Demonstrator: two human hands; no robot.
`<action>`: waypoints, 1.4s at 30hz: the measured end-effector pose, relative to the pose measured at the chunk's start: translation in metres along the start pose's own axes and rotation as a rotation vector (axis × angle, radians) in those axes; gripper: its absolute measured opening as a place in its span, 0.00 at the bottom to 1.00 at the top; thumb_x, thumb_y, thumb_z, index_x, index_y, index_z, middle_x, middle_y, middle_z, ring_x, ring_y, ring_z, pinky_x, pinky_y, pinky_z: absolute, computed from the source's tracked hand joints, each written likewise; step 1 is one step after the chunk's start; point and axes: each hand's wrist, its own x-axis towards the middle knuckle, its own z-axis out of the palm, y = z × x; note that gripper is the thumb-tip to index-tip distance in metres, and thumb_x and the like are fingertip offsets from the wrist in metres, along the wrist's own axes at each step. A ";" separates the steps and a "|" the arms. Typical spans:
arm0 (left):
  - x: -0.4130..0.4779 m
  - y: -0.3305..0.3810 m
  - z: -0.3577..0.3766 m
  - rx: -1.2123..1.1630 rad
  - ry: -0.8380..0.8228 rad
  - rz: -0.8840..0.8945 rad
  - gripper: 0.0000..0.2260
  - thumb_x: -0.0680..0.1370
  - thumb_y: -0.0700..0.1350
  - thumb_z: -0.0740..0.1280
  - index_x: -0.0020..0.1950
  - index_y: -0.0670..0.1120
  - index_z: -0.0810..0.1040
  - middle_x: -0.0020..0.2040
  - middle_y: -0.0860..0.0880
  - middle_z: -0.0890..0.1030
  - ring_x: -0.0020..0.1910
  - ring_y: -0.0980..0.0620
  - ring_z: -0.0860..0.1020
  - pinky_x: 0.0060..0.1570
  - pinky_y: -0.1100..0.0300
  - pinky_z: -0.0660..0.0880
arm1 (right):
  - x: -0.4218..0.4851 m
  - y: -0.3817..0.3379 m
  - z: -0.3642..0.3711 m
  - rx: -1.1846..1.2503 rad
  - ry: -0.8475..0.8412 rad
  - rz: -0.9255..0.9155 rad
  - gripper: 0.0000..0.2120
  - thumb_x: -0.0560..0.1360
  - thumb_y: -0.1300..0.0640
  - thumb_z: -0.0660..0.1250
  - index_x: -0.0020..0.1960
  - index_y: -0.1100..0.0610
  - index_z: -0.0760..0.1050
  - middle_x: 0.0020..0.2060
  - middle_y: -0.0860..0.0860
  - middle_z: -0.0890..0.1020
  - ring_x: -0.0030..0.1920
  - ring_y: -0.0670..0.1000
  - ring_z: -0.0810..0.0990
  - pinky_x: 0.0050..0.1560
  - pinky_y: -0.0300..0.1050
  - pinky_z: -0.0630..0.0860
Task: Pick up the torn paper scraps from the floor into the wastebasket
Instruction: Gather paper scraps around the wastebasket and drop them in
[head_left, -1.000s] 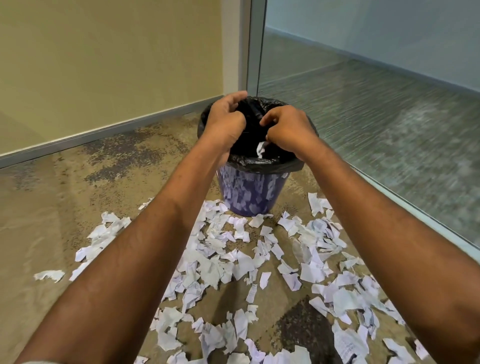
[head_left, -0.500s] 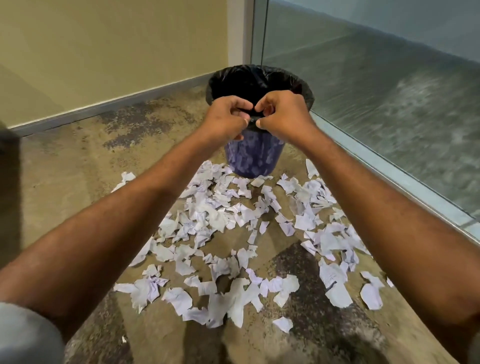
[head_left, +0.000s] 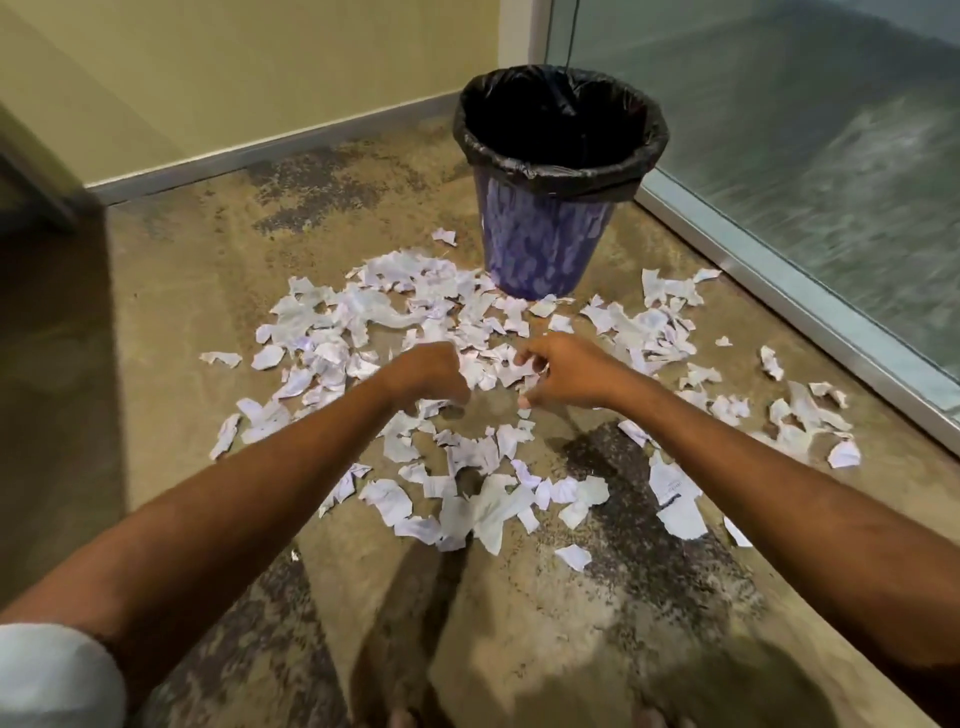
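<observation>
Torn white paper scraps (head_left: 467, 499) lie scattered over the tan floor in front of the wastebasket (head_left: 540, 249), a purple bin with a black liner (head_left: 561, 171) folded over its rim. Both my arms reach down over the middle of the pile. My left hand (head_left: 426, 374) hovers just above the scraps with its fingers curled downward; the fingertips are hidden behind the back of the hand. Beside it, a little apart, my right hand (head_left: 563, 371) has loosely bent fingers and the thumb pointing down at the scraps, holding nothing I can see.
The wastebasket stands in a corner between a yellow wall with a grey baseboard (head_left: 260, 156) and a glass partition with a metal bottom rail (head_left: 810, 312) on the right. More scraps (head_left: 800, 410) spread toward that rail. A dark object (head_left: 36, 182) stands at the left edge.
Both hands came away from the liner at the wastebasket's rim and dropped to the scraps on the floor. The view pulled back and tilted down.
</observation>
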 end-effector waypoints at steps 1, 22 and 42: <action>-0.003 -0.009 0.013 0.057 -0.025 -0.015 0.25 0.77 0.45 0.77 0.71 0.40 0.76 0.62 0.42 0.79 0.55 0.46 0.78 0.40 0.58 0.81 | -0.002 0.004 0.009 -0.022 -0.060 0.008 0.27 0.71 0.52 0.83 0.67 0.54 0.79 0.58 0.52 0.80 0.55 0.52 0.79 0.56 0.50 0.80; 0.007 -0.065 0.137 0.253 0.110 0.194 0.36 0.76 0.42 0.76 0.81 0.52 0.63 0.66 0.42 0.75 0.58 0.43 0.79 0.52 0.52 0.82 | -0.046 0.048 0.114 -0.184 -0.193 0.023 0.15 0.73 0.67 0.73 0.54 0.53 0.74 0.53 0.50 0.76 0.51 0.55 0.80 0.51 0.52 0.81; 0.015 -0.073 0.125 0.065 0.179 0.262 0.12 0.75 0.41 0.78 0.57 0.46 0.84 0.53 0.47 0.83 0.51 0.48 0.80 0.45 0.57 0.77 | -0.043 0.025 0.162 -0.157 -0.014 -0.052 0.21 0.77 0.50 0.75 0.67 0.50 0.75 0.61 0.53 0.73 0.58 0.56 0.77 0.52 0.52 0.80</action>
